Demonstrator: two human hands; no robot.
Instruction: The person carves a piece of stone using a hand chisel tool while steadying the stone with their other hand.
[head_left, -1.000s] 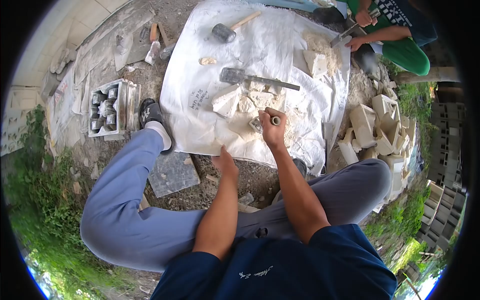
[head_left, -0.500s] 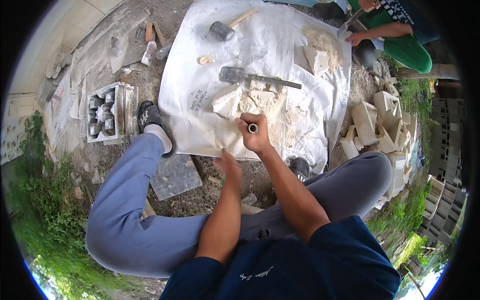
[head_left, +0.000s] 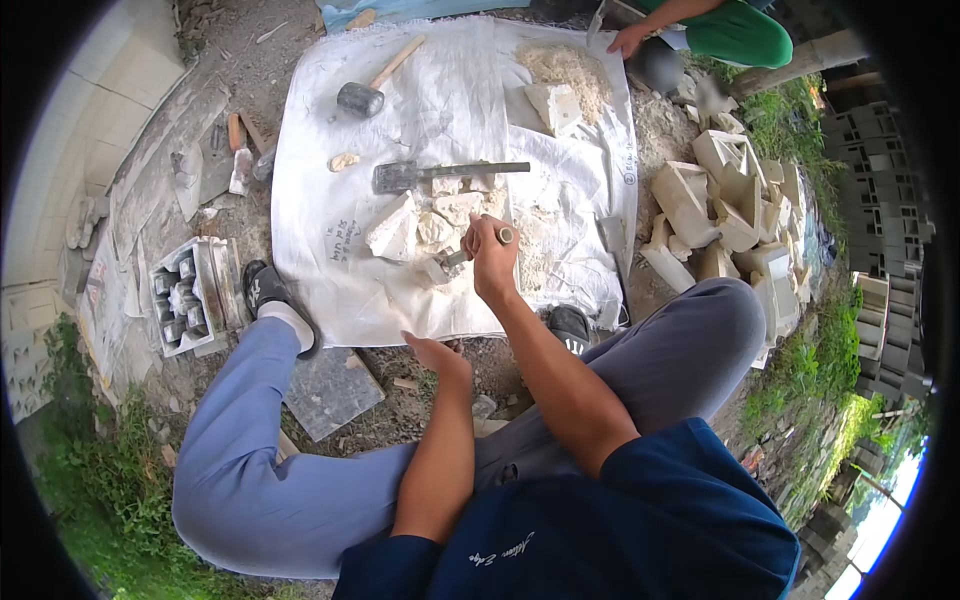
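Note:
My right hand (head_left: 492, 258) is wrapped round the handle of a short tool, whose round end shows above the fist. The tool's metal head (head_left: 437, 270) is low over the white sheet (head_left: 320, 230), just in front of the broken pale chunks (head_left: 392, 228). Near the sheet's front edge is my left hand (head_left: 438, 358), with its thumb apart from the fingers and nothing seen in it. Behind the chunks lies a flat dark metal tool (head_left: 398, 177) with a long bar handle. A black mallet (head_left: 360, 99) with a wooden handle rests at the back left of the sheet.
On the right is a heap of pale hollow blocks (head_left: 690, 200). A metal mould (head_left: 182, 298) stands at the left, and a grey slab (head_left: 333, 392) lies by my left leg. A co-worker's hand (head_left: 627, 40) is at the back right, near a metal tool.
The view has shifted, moving the sheet leftward in the frame. My right hand has tilted the tool, and its head shows again at the left of my fist. My left hand stays near the sheet's front edge.

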